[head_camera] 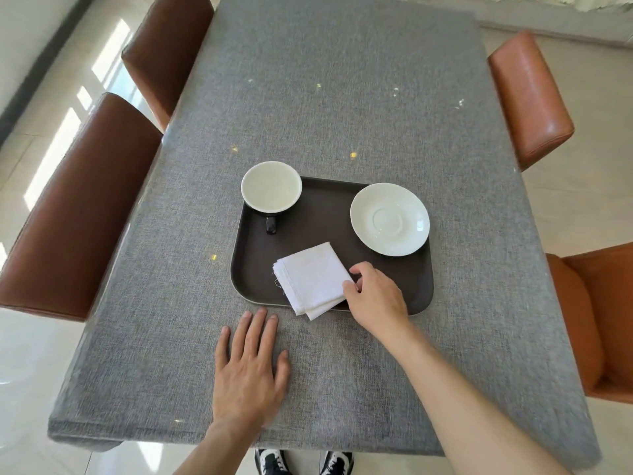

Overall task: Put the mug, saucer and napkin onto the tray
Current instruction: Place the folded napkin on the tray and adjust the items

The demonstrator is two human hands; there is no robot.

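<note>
1. Dark brown tray (253,269) resting on the grey-clothed surface (342,97), roughly at centre, rounded corners, near edge facing the person.
2. Mug (271,186) standing at the tray's 11 o'clock corner, white inside, dark outside, rim overhanging the tray's far-left edge in this view; dark handle (271,225) pointing toward 6 o'clock.
3. White saucer (389,219) lying at the tray's 2 o'clock corner, its right rim reaching over the tray's right edge; well apart from the mug.
4. Folded white napkin (313,279) lying at the tray's 6 o'clock side, turned diamond-wise, its nearest corner hanging over the near rim onto the cloth; loose threads showing at its left edge.
5. Right hand (375,296) over the tray's near-right part, fingers curled, fingertips (349,287) touching the napkin's 3 o'clock edge; pinching or merely touching: cannot tell.
6. Left hand (250,368) released, laid flat and palm-down on the surface at 6 o'clock of the tray, fingers spread, tips just short of the tray's near rim.
7. Brown leather chairs (78,214) along the surface at 9 and 3 o'clock.
8. Black-and-white shoes (305,462) visible below the near edge.
</note>
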